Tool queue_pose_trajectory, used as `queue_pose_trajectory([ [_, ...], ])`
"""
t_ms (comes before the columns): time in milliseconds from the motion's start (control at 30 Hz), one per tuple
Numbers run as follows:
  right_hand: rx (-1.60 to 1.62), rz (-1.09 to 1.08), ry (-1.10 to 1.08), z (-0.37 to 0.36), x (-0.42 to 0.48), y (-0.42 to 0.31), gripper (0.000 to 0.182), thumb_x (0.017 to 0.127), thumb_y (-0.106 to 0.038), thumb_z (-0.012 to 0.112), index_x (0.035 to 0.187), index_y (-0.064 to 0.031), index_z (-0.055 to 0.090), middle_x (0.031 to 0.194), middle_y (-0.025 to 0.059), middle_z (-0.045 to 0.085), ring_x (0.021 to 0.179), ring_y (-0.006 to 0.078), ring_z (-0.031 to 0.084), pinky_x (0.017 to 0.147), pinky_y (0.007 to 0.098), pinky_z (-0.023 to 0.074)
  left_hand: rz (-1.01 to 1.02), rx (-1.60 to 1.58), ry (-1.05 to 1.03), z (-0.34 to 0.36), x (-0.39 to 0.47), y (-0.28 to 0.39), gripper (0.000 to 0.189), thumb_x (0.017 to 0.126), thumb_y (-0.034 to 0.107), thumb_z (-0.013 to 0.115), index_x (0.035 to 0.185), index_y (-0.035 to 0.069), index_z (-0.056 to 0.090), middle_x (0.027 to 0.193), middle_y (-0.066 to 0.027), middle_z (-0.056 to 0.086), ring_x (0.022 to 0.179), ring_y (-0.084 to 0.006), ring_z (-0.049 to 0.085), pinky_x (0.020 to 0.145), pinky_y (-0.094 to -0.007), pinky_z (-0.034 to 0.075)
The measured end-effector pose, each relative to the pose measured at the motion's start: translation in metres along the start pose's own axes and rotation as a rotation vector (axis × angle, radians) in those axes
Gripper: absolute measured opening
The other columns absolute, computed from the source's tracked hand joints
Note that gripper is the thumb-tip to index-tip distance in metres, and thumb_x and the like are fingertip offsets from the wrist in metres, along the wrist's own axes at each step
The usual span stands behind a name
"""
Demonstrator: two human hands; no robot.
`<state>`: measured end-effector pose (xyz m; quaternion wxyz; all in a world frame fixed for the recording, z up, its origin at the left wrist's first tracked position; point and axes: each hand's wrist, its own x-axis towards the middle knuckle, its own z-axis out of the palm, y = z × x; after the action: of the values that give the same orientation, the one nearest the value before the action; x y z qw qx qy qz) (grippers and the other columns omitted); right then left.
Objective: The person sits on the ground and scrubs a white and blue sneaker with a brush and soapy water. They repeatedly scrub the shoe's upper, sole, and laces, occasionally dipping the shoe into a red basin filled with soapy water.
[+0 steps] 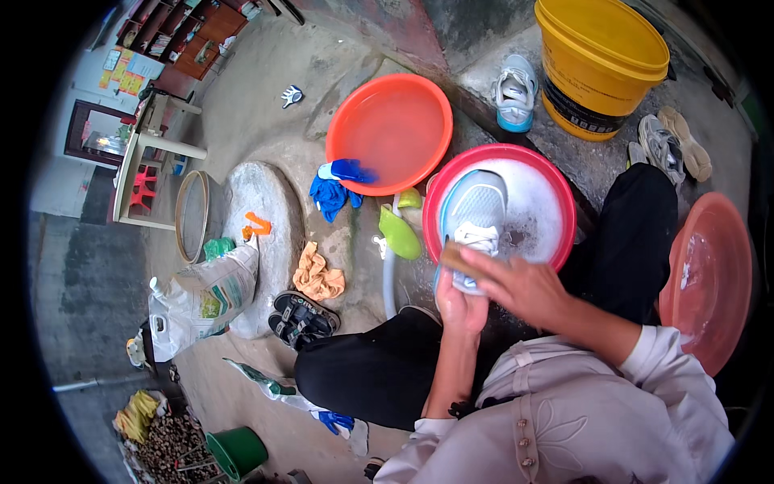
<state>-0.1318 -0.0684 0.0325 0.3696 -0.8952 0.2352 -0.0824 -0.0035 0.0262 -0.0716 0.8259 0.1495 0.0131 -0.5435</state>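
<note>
A light grey-white sneaker (478, 202) with white laces and a blue-edged sole points away from me over a pink-red basin (566, 242) of foamy water. My left hand (462, 307) grips its heel end from below. In my right hand (529, 290) is a brown scrubbing brush (459, 260), apparently wooden, pressed to the shoe near its ankle opening. My right hand looks slightly blurred. The brush's bristles are hidden from view, and so is part of the heel, behind my fingers.
An orange basin (393, 130) of cloudy water stands beyond, with a blue-bristled brush (354, 171) on its rim. Another white sneaker (515, 91) rests beside a yellow bucket (595, 78). A pinkish basin (704, 284) is at my right. Left lie black sandals (304, 317) and a peach cloth (317, 275).
</note>
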Motion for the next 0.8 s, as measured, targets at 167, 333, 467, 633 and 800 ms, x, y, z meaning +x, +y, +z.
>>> queue_pose_trajectory([
  [167,0.061,0.046,0.125,0.008,0.013,-0.003,0.056,0.096,-0.035,0.056,0.148,-0.0341,0.038,0.074,0.0208,0.055,0.062,0.0391,0.058,0.058,0.0468,0.0459,0.052,0.09,0.254,0.045,0.003,0.002,0.045,0.105,0.036,0.036,0.139,0.008,0.046,0.135,-0.0102,0.054,0.125,-0.0255,0.051,0.109,-0.044,0.038],
  [333,-0.178,-0.118,0.07,0.015,-0.018,0.005,0.06,0.093,-0.04,0.059,0.149,-0.0361,0.037,0.072,0.0197,0.054,0.054,0.036,0.057,0.046,0.0445,0.0462,-0.006,0.129,0.266,0.042,-0.007,0.01,0.045,0.104,0.036,0.039,0.134,0.004,0.049,0.128,-0.01,0.059,0.118,-0.0259,0.056,0.102,-0.0417,0.044],
  [467,-0.071,0.129,0.103,-0.016,0.024,0.016,0.053,0.096,-0.034,0.056,0.146,-0.0351,0.041,0.079,0.0216,0.057,0.068,0.0394,0.063,0.065,0.0447,0.0524,-0.005,0.075,0.206,0.046,0.002,0.004,0.049,0.104,0.035,0.037,0.141,0.002,0.043,0.138,-0.0127,0.053,0.127,-0.0274,0.051,0.108,-0.043,0.039],
  [633,0.254,0.12,0.444,-0.067,0.011,0.034,0.051,0.097,-0.024,0.056,0.147,-0.0225,0.043,0.12,0.021,0.061,0.101,0.034,0.065,0.089,0.0374,0.0488,-0.051,-0.193,0.154,0.043,0.004,0.008,0.054,0.104,0.035,0.031,0.142,-0.003,0.04,0.142,-0.0185,0.048,0.13,-0.032,0.047,0.112,-0.046,0.034],
  [800,0.204,0.271,1.001,-0.157,-0.066,0.061,0.046,0.101,-0.02,0.05,0.145,-0.0089,0.044,0.141,0.0125,0.053,0.13,0.0189,0.048,0.108,0.0299,0.0347,-0.045,-0.105,0.121,0.037,0.003,0.007,0.056,0.103,0.037,0.031,0.142,-0.002,0.041,0.142,-0.0176,0.049,0.131,-0.0335,0.047,0.112,-0.0478,0.034],
])
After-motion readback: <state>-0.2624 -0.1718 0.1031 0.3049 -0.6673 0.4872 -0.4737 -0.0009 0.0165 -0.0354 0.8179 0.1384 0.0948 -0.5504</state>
